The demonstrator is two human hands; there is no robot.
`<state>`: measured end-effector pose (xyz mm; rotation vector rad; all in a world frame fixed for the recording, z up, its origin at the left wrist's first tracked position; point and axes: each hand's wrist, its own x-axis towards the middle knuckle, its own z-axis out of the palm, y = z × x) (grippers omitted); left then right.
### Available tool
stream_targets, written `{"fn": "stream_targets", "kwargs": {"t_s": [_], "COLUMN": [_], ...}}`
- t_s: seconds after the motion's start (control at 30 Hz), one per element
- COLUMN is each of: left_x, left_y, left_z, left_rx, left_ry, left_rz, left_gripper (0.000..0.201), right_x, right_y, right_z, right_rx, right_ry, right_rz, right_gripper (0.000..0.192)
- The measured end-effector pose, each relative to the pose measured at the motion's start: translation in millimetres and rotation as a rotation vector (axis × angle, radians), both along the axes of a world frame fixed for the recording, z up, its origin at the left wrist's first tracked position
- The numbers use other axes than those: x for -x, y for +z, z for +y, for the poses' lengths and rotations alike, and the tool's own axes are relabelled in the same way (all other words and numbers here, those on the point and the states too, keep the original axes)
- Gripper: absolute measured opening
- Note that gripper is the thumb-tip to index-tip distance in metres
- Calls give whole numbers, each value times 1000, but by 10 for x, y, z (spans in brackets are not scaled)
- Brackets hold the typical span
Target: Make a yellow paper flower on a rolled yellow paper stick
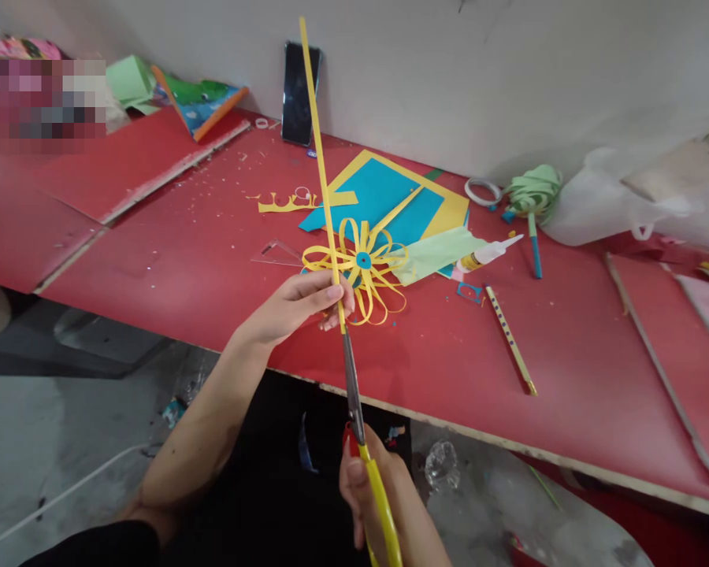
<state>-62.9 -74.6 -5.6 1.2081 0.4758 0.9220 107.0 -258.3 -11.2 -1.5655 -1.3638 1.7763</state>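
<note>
Cutting step in hand: long yellow paper strip (319,134) held upright over the near edge of the red surface (567,370), lengthwise slit apparently under way. Left hand (298,307) pinched on the strip near its lower end, fingertips closed round it. Right hand (384,496) clenched on the yellow handles of the scissors (354,394); blades nearly together, tips meeting the strip's bottom just beside the left fingers. Next move judged to need a straight feed along the strip's length, paper kept taut, fingers kept off the blade line. Strip narrow, flat, stiff enough to stand, top reaching toward the wall. Behind it, mid-surface: yellow looped paper flower (363,264) with blue centre, lying beside blue and yellow sheets (390,197). Glue bottle (488,253) to the right of those. Phone (300,93) leaned at the far edge.
</note>
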Motion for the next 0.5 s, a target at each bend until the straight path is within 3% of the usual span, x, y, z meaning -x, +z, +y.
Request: {"fn": "stream_targets", "kwargs": {"t_s": [0.17, 0.37, 0.5], "left_x": [9, 0, -10], "left_y": [-14, -20, -9], "left_z": [7, -1, 7], "left_rx": [-2, -3, 10], "left_ry": [46, 86, 85], "left_rz": [-15, -52, -82], "left_gripper": [22, 21, 21], "right_x": [-38, -98, -61], "right_y": [30, 17, 111], "right_z": [37, 69, 28], "right_rx": [-8, -156, -166], "right_ry": [-4, 82, -18], "right_rz": [61, 4, -54], "right_gripper": [53, 50, 50]}}
